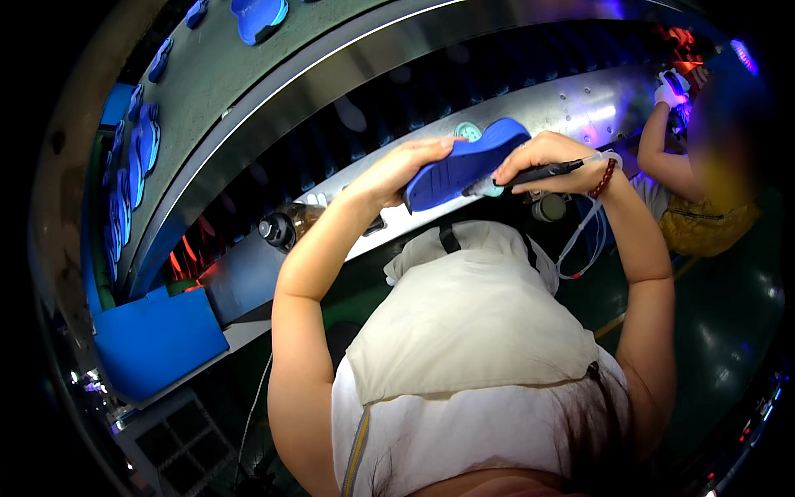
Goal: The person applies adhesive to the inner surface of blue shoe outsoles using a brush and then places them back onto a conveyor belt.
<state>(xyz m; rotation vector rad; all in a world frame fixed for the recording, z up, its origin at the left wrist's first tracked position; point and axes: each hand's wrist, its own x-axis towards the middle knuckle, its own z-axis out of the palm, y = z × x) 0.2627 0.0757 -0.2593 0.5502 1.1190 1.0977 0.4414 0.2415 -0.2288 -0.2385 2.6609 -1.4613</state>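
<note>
A shoe factory production line, dimly lit. A long metal conveyor curves across the scene, with rows of blue shoe soles lying on a grey belt beyond it. A co-worker stands further along the same line.

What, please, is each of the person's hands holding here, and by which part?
The left hand grips the blue moulded shoe sole at its lower end; the right hand holds a slim black pen-like tool around its rear shaft.

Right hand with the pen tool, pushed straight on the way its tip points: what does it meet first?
Most likely the blue shoe sole held in the left hand; the right hand aims the black pen tool at its edge, nearly touching.
</note>
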